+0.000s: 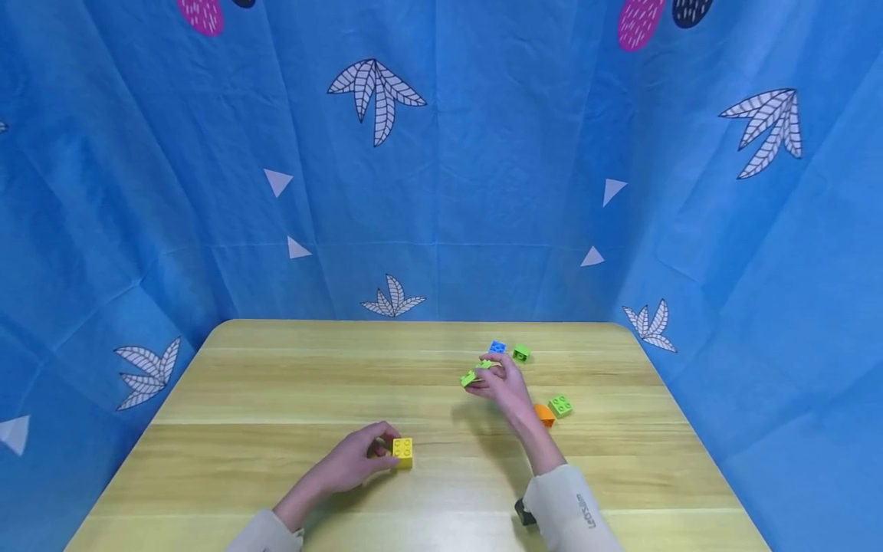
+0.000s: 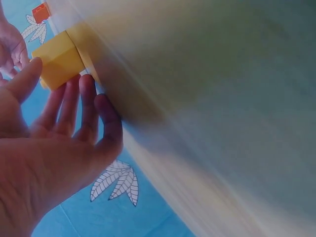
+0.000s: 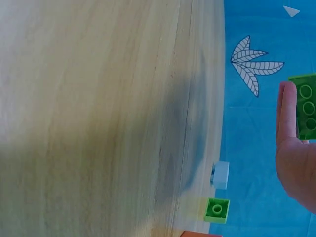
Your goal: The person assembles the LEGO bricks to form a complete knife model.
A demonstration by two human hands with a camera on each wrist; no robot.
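Head view: left hand (image 1: 353,460) pinches yellow block (image 1: 403,453); right hand (image 1: 507,387) grips long green brick (image 1: 469,378) above surface (image 1: 276,383), farther forward than left hand. Both pieces probably light, stiff, sturdy, slightly slick; best pinched across flat sides.

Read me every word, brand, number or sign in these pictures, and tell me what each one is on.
"Let's": seems to begin the dark print on the right sleeve; the letters after it are too small to read for certain.
Blocks: no lettering visible on the yellow block or the raised green block.
Blue curtain: printed leaves and shapes, no words or numbers.
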